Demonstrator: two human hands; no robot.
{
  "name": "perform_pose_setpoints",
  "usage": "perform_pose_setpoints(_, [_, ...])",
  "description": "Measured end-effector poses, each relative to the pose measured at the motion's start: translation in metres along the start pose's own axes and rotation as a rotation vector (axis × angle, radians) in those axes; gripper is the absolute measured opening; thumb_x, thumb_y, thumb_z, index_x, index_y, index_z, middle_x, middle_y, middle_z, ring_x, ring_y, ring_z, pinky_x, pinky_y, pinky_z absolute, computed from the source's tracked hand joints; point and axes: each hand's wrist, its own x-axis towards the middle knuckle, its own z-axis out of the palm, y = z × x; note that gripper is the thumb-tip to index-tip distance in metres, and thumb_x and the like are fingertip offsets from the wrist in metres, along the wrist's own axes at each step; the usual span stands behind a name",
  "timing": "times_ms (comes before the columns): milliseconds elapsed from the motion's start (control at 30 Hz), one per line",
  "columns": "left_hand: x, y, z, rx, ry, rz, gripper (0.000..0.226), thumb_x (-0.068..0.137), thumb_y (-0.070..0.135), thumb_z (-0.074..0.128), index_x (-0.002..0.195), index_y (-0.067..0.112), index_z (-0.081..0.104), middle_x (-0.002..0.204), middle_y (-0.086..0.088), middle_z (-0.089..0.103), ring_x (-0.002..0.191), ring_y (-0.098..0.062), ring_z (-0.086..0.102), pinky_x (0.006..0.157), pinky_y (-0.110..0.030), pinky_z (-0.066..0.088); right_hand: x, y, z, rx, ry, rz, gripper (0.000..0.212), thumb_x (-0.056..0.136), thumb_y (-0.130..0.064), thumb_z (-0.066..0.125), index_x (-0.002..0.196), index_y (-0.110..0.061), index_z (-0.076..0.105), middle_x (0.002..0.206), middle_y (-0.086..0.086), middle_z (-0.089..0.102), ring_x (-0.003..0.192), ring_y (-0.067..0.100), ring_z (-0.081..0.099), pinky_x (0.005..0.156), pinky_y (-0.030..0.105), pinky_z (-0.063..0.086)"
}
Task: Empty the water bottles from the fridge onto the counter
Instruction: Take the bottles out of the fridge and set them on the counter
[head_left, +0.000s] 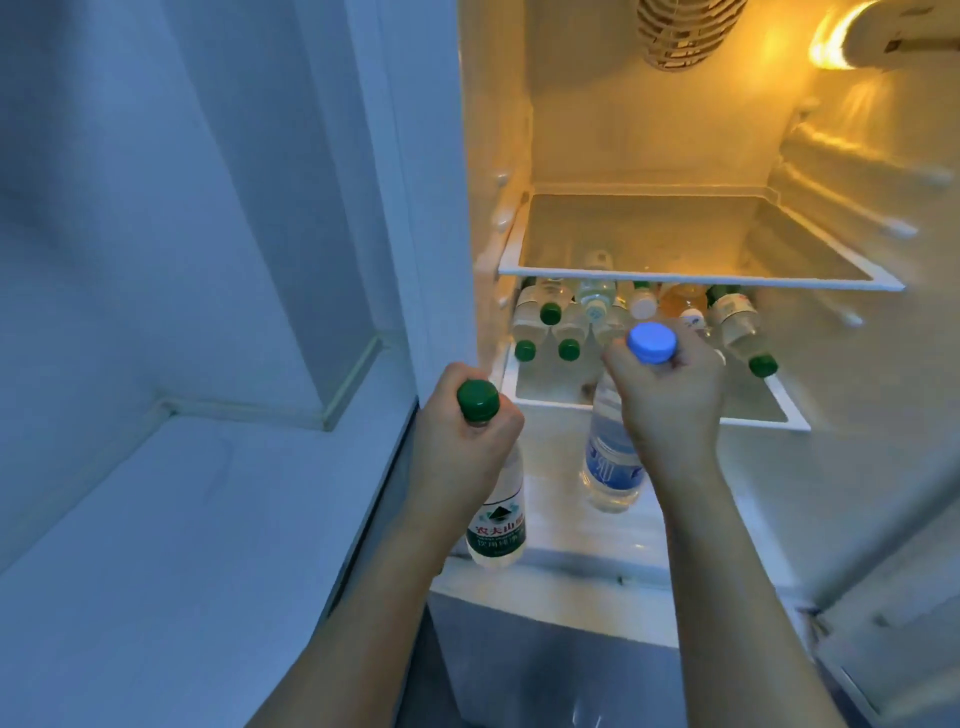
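My left hand grips the neck of a green-capped water bottle with a green and white label, held upright at the fridge's left front edge. My right hand grips the neck of a blue-capped water bottle with a blue label, in front of the lower shelf. Several more bottles, most with green caps, lie stacked on their sides on the lower shelf, caps facing me. The white counter lies to the left of the fridge.
The open fridge has a bare glass upper shelf and a lit lamp at top right. The fridge's left wall stands between the counter and the shelves. A blue-white wall corner backs the counter. The door's inside shows at lower right.
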Motion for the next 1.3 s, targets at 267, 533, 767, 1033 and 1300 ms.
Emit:
perform_pose_setpoints(267, [-0.064,-0.006,-0.115,-0.009,0.226,-0.086,0.019,0.085,0.011,0.065,0.079,0.019,0.048,0.069,-0.005,0.054,0.060,-0.010,0.046,0.056,-0.022,0.041,-0.079,-0.064,0.050,0.085,-0.236,0.036,0.021,0.074,-0.008,0.065,0.069,0.003,0.047,0.066,0.020,0.042,0.062,0.013,0.032,0.056,0.028,0.028])
perform_pose_setpoints(533, [-0.132,-0.012,-0.221,0.056,0.521,-0.167,0.019,0.084,0.012,0.064,0.082,0.021,0.047,0.087,-0.018,0.065,0.074,-0.028,0.057,0.066,-0.037,0.048,-0.164,-0.119,0.115,0.200,-0.538,0.039,0.020,0.075,-0.009,0.067,0.069,0.002,0.052,0.065,0.017,0.049,0.060,0.012,0.040,0.056,0.027,0.035])
perform_pose_setpoints(767, [-0.203,-0.013,-0.285,0.189,0.893,-0.258,0.022,0.085,0.011,0.062,0.078,0.025,0.046,0.086,-0.018,0.067,0.081,-0.029,0.059,0.061,-0.021,0.044,-0.237,-0.158,0.174,0.410,-0.908,0.029,0.016,0.082,-0.012,0.068,0.072,-0.007,0.057,0.064,-0.003,0.052,0.058,0.006,0.044,0.056,0.014,0.037])
perform_pose_setpoints(1033, [-0.315,0.015,-0.327,0.337,1.288,-0.325,0.015,0.087,0.009,0.062,0.085,0.012,0.049,0.087,-0.023,0.063,0.076,-0.032,0.058,0.063,-0.027,0.045,-0.346,-0.219,0.193,0.621,-1.317,0.025,0.014,0.082,-0.010,0.067,0.073,-0.007,0.058,0.066,0.001,0.057,0.062,0.007,0.048,0.060,0.015,0.040])
perform_pose_setpoints(1300, [-0.457,0.064,-0.360,0.428,1.574,-0.319,0.013,0.089,0.012,0.064,0.091,0.010,0.051,0.089,-0.022,0.065,0.082,-0.029,0.060,0.065,-0.019,0.046,-0.474,-0.301,0.148,0.785,-1.595,-0.009,0.013,0.083,-0.011,0.067,0.075,-0.009,0.058,0.063,-0.009,0.053,0.059,0.007,0.047,0.057,0.013,0.039])
